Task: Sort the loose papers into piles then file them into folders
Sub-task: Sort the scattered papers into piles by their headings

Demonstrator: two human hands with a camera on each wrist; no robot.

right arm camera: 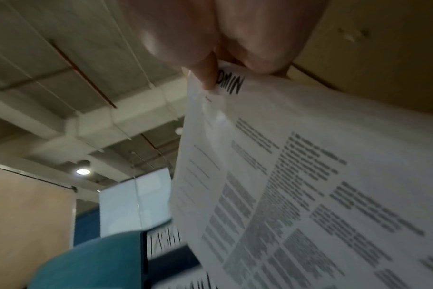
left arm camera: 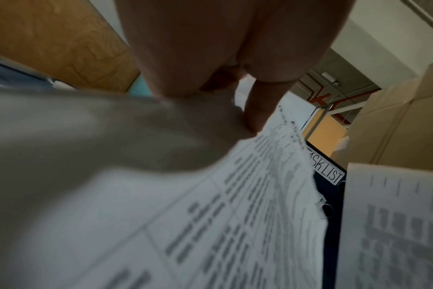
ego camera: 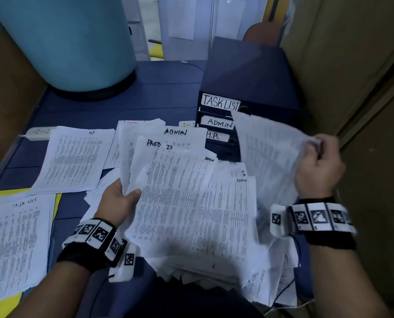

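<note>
The right hand (ego camera: 319, 166), at three o'clock, pinches a printed ADMIN sheet (ego camera: 267, 152) aloft by its corner. The left hand (ego camera: 120, 199), fingers curled, grips a fanned sheaf of papers (ego camera: 175, 191).

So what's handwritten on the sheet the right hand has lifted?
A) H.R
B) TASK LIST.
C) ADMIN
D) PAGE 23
C: in the right wrist view the right hand pinches the lifted sheet by a corner where the letters "DMIN" show beside the thumb.
</note>
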